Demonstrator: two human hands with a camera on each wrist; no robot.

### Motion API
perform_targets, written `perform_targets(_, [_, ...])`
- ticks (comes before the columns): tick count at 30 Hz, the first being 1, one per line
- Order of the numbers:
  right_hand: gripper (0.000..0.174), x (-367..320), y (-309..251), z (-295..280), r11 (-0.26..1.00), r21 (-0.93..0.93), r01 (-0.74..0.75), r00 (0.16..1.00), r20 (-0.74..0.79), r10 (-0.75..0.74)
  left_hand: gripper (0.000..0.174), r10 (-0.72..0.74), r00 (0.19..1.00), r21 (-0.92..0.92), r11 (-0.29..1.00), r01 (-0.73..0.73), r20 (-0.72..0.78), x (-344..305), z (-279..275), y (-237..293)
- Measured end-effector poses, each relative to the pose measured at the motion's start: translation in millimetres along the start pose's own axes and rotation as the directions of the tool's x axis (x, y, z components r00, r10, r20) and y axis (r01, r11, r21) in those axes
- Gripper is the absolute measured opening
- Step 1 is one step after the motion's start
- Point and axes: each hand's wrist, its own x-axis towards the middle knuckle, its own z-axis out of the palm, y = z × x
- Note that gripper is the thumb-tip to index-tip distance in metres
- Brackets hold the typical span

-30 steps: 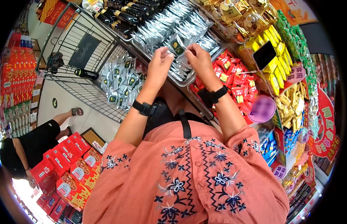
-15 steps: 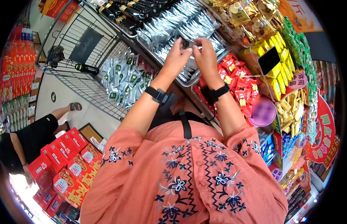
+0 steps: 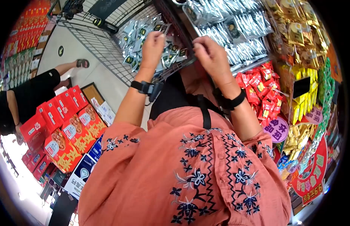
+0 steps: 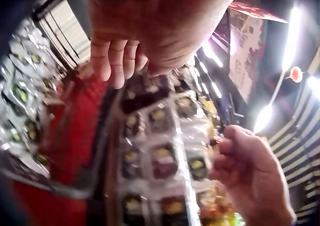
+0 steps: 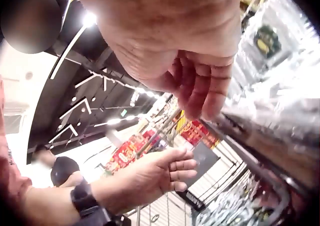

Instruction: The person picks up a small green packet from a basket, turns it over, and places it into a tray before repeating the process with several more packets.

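Note:
My left hand [image 3: 152, 51] is over the cart's heap of silver snack packets [image 3: 133, 41], its fingers loosely bent and holding nothing. In the left wrist view, the fingers [image 4: 116, 61] hang with nothing between them. The right hand [image 3: 212, 56] hovers between the cart and the display tray, beside rows of silver packets [image 3: 241, 28] with dark labels. Seen from the right wrist, its fingers [image 5: 200, 86] curl loosely around nothing. The left hand [image 5: 157, 173] also shows there, bare.
The wire shopping cart [image 3: 94, 49] holds a dark bottle [image 3: 105, 25]. Red snack packets [image 3: 263, 88] fill a bin near my right forearm, with yellow packets [image 3: 305, 94] beyond. Red boxes [image 3: 60, 116] are stacked at left, near a person in black [image 3: 28, 100].
Both hands held a silver packet over the tray earlier. Now they are apart and hold nothing; the left has moved over the cart. The view has swung left toward the cart.

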Motion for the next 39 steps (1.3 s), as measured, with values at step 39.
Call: perform_targets(39, [0.025, 2.9, 126.4, 96.5, 0.800, -0.091, -0.593, 0.709, 0.410, 0.573, 0.022, -0.418, 0.908, 0.919, 0.352, 0.180, -0.018, -4.7, -96.1, -207.8])
